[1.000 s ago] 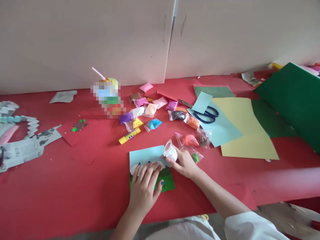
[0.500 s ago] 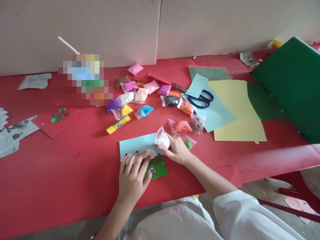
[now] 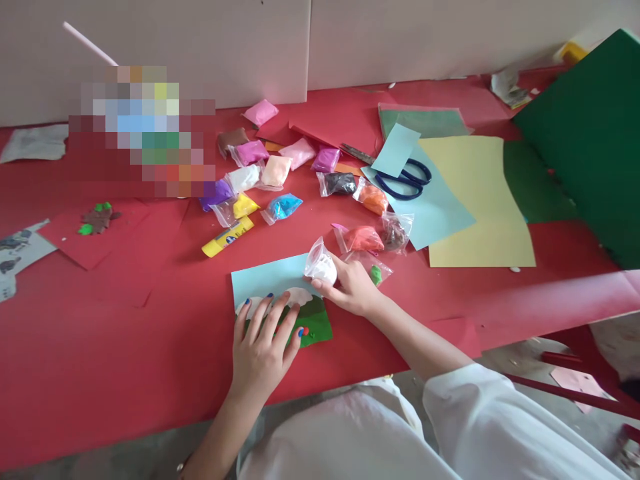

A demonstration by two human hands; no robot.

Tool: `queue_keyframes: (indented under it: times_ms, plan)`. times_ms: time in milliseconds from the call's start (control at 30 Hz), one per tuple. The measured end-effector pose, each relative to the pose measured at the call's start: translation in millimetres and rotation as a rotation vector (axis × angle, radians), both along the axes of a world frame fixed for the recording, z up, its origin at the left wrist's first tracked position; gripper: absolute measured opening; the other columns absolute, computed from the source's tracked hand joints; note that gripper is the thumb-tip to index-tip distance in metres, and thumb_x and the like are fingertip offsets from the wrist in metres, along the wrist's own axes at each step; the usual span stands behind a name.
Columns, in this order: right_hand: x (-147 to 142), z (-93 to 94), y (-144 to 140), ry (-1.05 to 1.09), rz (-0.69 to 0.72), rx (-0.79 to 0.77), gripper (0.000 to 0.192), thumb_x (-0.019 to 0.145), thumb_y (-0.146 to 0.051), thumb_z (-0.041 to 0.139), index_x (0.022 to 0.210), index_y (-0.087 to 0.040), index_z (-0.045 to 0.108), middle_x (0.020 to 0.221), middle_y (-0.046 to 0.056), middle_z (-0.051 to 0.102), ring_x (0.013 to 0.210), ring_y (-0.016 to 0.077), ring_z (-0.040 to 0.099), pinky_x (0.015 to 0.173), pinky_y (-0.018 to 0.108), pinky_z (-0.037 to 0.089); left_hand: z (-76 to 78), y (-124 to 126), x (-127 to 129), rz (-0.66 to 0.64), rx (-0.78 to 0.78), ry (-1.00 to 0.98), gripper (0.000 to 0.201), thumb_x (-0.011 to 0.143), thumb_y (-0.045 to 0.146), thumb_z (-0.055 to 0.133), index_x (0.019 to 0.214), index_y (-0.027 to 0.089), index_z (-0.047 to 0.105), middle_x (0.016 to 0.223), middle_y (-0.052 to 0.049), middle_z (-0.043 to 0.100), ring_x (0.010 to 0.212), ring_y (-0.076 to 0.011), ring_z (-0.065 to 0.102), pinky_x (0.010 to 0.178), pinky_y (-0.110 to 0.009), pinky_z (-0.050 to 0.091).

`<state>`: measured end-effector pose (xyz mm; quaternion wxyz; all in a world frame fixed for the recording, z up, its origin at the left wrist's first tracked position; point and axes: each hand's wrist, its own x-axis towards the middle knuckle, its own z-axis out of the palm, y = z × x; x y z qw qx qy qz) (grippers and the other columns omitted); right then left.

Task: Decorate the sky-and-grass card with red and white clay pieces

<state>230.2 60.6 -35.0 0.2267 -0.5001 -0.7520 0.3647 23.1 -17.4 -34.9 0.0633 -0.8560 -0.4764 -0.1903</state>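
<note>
While one red table runs beneath everything, one green board stands on it, far to the right of the picture card. Nearer the card on that side lie one yellow sheet and one light blue sheet, the blue partly over the yellow. Beyond the card to the left is one pixelated object, its details hidden, with a pale pink stick jutting from it. The picture card itself, a single piece with blue above, green below and two white shapes showing, lies flat near the table's front edge. The left hand rests on it, fingers spread apart, blocking much of its lower left; the right hand is at its upper right corner, thumb and fingers clamped on one white clay bag, which covers that corner. One pair of scissors lies beyond the card to the right, a small blue slip across it. One yellow glue stick lies just beyond the card's left part. Fifteen clay packets can be counted beyond and to the right of the card, besides the bag in hand. Well left of the card sits one brown-and-green piece. Smallest, one red dot shows on the card beside the left thumb.
</note>
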Motion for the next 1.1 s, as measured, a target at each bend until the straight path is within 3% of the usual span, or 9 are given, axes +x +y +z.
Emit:
queue_keyframes:
  times_ms: [167, 500, 667, 900, 1100]
  plan:
    - [0.4, -1.0, -0.4, -0.019, -0.006, 0.003, 0.044, 0.091, -0.056, 0.043, 0.098, -0.016, 0.057, 0.064, 0.002, 0.061, 0.054, 0.0158, 0.056, 0.056, 0.025, 0.036, -1.3, -0.6, 0.0, 0.019, -0.009, -0.02, 0.025, 0.09, 0.025, 0.054, 0.111, 0.019, 0.066, 0.12, -0.007, 0.068, 0.109, -0.027, 0.059, 0.106, -0.045, 0.034]
    - [0.8, -0.1, -0.5, -0.044, -0.019, 0.037, 0.05, 0.091, -0.062, 0.037, 0.094, -0.016, 0.055, 0.062, 0.0, 0.056, 0.051, 0.014, 0.052, 0.055, 0.025, 0.034, -2.0, -2.6, -2.7, 0.04, -0.02, 0.01, 0.035, 0.089, 0.025, 0.055, 0.124, 0.023, 0.062, 0.122, -0.006, 0.067, 0.112, -0.0267, 0.058, 0.11, -0.045, 0.03]
    - [0.3, 0.9, -0.4, -0.049, -0.021, 0.029, 0.052, 0.09, -0.063, 0.036, 0.096, -0.015, 0.055, 0.059, -0.001, 0.053, 0.05, 0.013, 0.05, 0.054, 0.024, 0.032, -2.6, -2.6, -3.4, 0.057, 0.016, -0.005, 0.038, 0.088, 0.023, 0.056, 0.125, 0.018, 0.061, 0.117, -0.008, 0.069, 0.109, -0.027, 0.059, 0.107, -0.045, 0.033]
    - [0.4, 2.5, -0.9, -0.065, -0.019, 0.044, 0.053, 0.091, -0.063, 0.036, 0.097, -0.015, 0.055, 0.06, -0.001, 0.052, 0.049, 0.012, 0.046, 0.054, 0.024, 0.031, -5.5, -2.6, -2.2, 0.085, -0.02, 0.03, 0.035, 0.09, 0.026, 0.054, 0.124, 0.023, 0.061, 0.12, -0.008, 0.067, 0.114, -0.0276, 0.057, 0.109, -0.046, 0.031]
    - [1.3, 2.4, -0.8, -0.076, -0.013, 0.038, 0.053, 0.091, -0.063, 0.038, 0.1, -0.014, 0.056, 0.06, -0.001, 0.053, 0.05, 0.0125, 0.049, 0.053, 0.024, 0.03, -7.9, -2.5, -4.0, 0.113, -0.03, -0.004, 0.042, 0.09, 0.027, 0.053, 0.131, 0.02, 0.056, 0.121, -0.011, 0.066, 0.115, -0.0277, 0.057, 0.109, -0.044, 0.031]
